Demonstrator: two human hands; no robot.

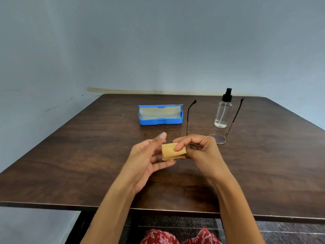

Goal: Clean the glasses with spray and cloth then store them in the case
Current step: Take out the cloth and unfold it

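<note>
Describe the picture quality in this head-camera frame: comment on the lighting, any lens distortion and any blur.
Head view: soft, even lighting, with only faint shadows under the blue case and spray bottle; wide-angle distortion bows the table edges; the left hand's raised thumb tip is slightly blurred, while the cloth and glasses stay fairly sharp.

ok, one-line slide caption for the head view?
Both hands hold a folded tan cloth above the table; glasses, spray bottle, open blue case behind.
</note>
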